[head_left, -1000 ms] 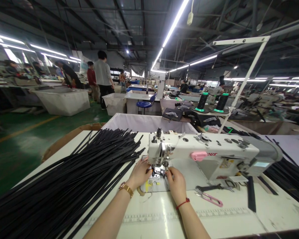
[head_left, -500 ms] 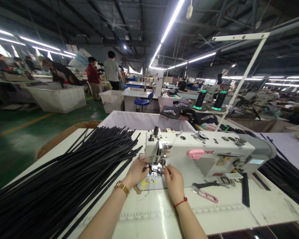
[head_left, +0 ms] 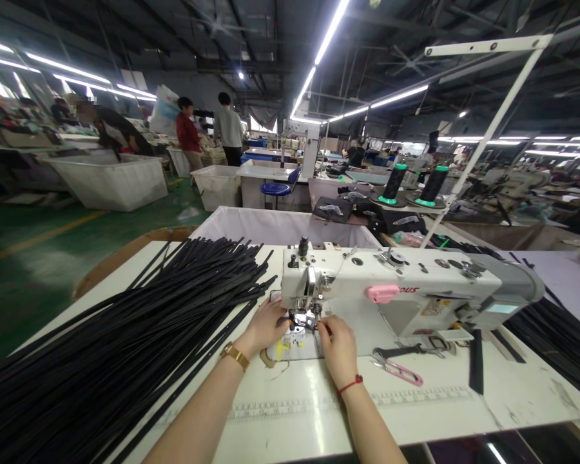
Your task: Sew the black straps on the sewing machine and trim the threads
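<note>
Closely noted: fingers (head_left: 284,320) of the left hand (head_left: 265,327) curled at the presser foot (head_left: 303,318); right hand (head_left: 339,347) fingers pinched together at the same spot, on something too small to make out. Sewing machine (head_left: 406,293), white, pink tab, red lettering reading "OUS", the rest hidden. Pink-handled snips (head_left: 400,370) lie on the bench (head_left: 290,412) just right of the right hand. Black straps (head_left: 125,348) are heaped at left. Printed ruler along the bench edge, figures unreadable. Both hands remain at the needle as half a second ago; the view has shifted slightly.
</note>
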Tool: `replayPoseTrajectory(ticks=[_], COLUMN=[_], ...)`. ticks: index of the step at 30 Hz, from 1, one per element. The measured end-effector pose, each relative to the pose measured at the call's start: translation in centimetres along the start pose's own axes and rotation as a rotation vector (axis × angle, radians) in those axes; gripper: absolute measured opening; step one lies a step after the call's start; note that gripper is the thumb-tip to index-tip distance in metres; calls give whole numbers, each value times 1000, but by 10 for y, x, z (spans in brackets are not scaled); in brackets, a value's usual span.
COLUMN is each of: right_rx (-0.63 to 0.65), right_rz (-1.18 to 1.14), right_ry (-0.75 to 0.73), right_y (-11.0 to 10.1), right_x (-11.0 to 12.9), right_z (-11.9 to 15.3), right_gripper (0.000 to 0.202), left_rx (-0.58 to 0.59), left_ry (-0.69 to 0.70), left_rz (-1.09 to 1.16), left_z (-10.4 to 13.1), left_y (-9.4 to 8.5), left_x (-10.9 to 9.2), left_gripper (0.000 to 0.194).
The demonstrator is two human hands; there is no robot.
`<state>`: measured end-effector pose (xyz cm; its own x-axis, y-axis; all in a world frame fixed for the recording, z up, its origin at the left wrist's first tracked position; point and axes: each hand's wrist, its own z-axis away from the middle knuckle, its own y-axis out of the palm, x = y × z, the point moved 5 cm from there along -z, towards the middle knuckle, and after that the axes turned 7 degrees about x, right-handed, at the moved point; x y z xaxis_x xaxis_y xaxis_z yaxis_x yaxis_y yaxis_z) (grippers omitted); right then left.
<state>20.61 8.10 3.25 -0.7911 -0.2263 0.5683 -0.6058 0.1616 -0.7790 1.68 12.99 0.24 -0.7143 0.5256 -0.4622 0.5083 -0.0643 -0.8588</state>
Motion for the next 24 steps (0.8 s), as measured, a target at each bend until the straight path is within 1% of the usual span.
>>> replayPoseTrajectory(ticks=[3, 9, 13, 17, 24], right_rx=[5, 28, 39, 62, 63], right_rz=[22, 58, 51, 80, 136], right_ry=[-13, -55, -59, -61, -40], right_y=[1, 9, 13, 13, 13], right_x=[0, -5, -9, -7, -5], right_z=[-1, -3, -4, -5, -5], right_gripper=[25, 24, 24, 25, 26], left_rx=[11, 9, 20, 25, 47], left_ry=[1, -50, -79, -97, -104], left_rz=[-4, -8, 3, 38, 59], left_z=[2, 9, 10, 10, 9], left_y=[-2, -10, -10, -9, -11], left_x=[-3, -11, -9, -7, -8], left_gripper=[22, 22, 23, 24, 22])
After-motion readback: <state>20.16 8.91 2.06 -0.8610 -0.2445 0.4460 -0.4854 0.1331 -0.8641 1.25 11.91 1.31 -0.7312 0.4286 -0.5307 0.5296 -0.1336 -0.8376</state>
